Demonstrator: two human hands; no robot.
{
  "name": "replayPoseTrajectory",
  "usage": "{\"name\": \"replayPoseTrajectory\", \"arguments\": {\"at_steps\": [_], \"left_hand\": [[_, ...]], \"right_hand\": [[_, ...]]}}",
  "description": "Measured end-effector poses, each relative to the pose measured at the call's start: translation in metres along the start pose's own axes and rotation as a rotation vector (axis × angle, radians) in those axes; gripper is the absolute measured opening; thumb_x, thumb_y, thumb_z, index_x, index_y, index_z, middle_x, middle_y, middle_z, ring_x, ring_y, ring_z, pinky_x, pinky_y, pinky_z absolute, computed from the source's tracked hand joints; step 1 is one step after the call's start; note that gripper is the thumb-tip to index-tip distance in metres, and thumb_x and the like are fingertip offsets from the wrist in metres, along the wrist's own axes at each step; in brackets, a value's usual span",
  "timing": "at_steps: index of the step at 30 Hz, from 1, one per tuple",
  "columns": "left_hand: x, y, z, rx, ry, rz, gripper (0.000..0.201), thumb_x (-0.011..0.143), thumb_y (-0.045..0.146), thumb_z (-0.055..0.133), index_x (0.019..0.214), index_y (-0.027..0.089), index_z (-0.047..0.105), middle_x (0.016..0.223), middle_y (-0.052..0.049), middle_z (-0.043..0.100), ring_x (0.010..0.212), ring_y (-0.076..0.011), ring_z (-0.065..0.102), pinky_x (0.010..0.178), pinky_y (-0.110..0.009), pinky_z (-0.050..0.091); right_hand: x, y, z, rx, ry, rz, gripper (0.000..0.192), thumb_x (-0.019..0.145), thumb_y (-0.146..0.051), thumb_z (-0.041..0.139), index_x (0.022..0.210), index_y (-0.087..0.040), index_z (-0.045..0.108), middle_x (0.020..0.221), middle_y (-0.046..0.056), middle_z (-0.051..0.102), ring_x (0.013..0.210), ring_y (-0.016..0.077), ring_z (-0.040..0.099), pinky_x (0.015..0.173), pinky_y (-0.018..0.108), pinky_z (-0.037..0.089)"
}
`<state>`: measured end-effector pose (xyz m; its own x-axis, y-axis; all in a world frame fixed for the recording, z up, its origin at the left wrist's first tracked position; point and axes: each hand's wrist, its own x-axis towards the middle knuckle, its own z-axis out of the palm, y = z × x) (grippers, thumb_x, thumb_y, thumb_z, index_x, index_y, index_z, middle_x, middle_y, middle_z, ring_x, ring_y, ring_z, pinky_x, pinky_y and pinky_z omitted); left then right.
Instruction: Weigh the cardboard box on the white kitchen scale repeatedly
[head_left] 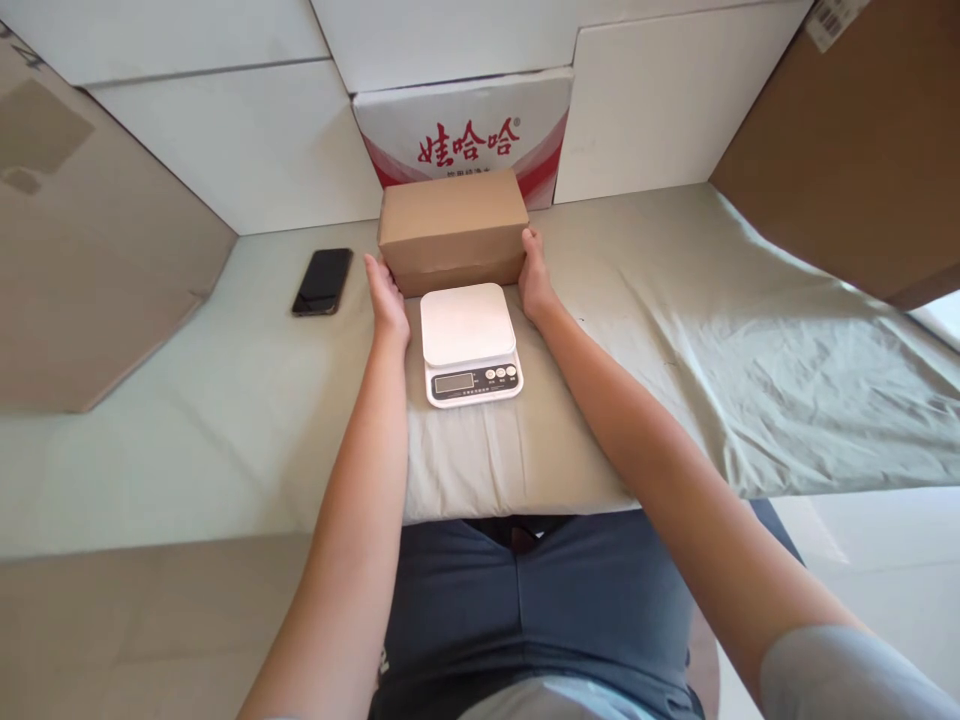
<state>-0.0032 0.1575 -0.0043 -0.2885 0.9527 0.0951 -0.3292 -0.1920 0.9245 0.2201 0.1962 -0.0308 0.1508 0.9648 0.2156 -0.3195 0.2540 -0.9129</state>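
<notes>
Both hands clamp the brown cardboard box (452,230) from either side — left hand (387,298) flat against its left end, right hand (535,274) on its right end, fingers straight rather than curled. The box sits on the cloth-covered table (750,330) just behind a white kitchen scale (469,342). A black phone (323,281) lies off to the left — well apart.

A plain brown cardboard box (452,228), closed and lying level, is gripped at both short ends on the cloth-covered table, just behind a white digital scale (469,342).
</notes>
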Motion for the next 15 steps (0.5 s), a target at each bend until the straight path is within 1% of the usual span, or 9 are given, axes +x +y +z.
{"name": "replayPoseTrajectory", "arguments": {"at_steps": [2, 4, 6, 9, 13, 15], "left_hand": [[0.001, -0.003, -0.003, 0.01, 0.003, 0.001, 0.076, 0.111, 0.066, 0.014, 0.137, 0.019, 0.067, 0.155, -0.011, 0.067, 0.153, -0.0208, 0.055, 0.129, -0.036, 0.04], [0.003, -0.006, -0.007, 0.025, -0.008, 0.013, 0.072, 0.111, 0.066, 0.019, 0.137, 0.021, 0.069, 0.156, -0.011, 0.065, 0.154, -0.022, 0.054, 0.129, -0.036, 0.04], [0.005, -0.008, -0.009, 0.031, -0.01, 0.025, 0.073, 0.11, 0.065, 0.017, 0.14, 0.022, 0.067, 0.157, -0.011, 0.064, 0.154, -0.0227, 0.054, 0.128, -0.036, 0.041], [0.008, -0.011, -0.01, 0.036, -0.013, 0.041, 0.076, 0.111, 0.063, 0.012, 0.144, 0.02, 0.065, 0.159, -0.012, 0.063, 0.155, -0.0221, 0.054, 0.128, -0.036, 0.041], [0.008, -0.012, -0.009, 0.044, -0.02, 0.053, 0.074, 0.111, 0.061, 0.015, 0.148, 0.02, 0.064, 0.162, -0.011, 0.061, 0.157, -0.0221, 0.05, 0.131, -0.037, 0.038], [0.008, -0.011, -0.008, 0.051, -0.021, 0.046, 0.076, 0.111, 0.06, 0.012, 0.151, 0.018, 0.061, 0.164, -0.012, 0.058, 0.157, -0.0221, 0.051, 0.131, -0.037, 0.037]], "right_hand": [[0.0, 0.002, -0.001, 0.001, -0.016, 0.007, 0.065, 0.091, -0.086, 0.044, 0.122, -0.03, 0.055, 0.14, -0.004, 0.071, 0.147, 0.0164, 0.056, 0.134, 0.041, 0.04], [0.0, 0.003, -0.003, 0.004, -0.03, 0.004, 0.068, 0.086, -0.086, 0.052, 0.124, -0.03, 0.051, 0.141, -0.001, 0.069, 0.146, 0.0196, 0.059, 0.132, 0.045, 0.044], [-0.001, 0.002, -0.004, 0.002, -0.036, -0.009, 0.07, 0.082, -0.085, 0.06, 0.123, -0.029, 0.051, 0.143, 0.002, 0.068, 0.147, 0.0249, 0.059, 0.131, 0.049, 0.046], [-0.004, -0.001, -0.004, -0.01, -0.042, -0.021, 0.069, 0.079, -0.082, 0.063, 0.122, -0.028, 0.053, 0.145, 0.005, 0.067, 0.148, 0.0294, 0.058, 0.131, 0.052, 0.045], [-0.005, -0.002, -0.004, -0.034, -0.062, -0.026, 0.071, 0.078, -0.078, 0.063, 0.128, -0.029, 0.051, 0.149, 0.007, 0.065, 0.149, 0.0298, 0.058, 0.131, 0.053, 0.045], [-0.002, 0.002, -0.006, -0.059, -0.078, -0.036, 0.075, 0.079, -0.08, 0.061, 0.133, -0.029, 0.05, 0.153, 0.007, 0.063, 0.151, 0.0295, 0.056, 0.132, 0.053, 0.044]]}}
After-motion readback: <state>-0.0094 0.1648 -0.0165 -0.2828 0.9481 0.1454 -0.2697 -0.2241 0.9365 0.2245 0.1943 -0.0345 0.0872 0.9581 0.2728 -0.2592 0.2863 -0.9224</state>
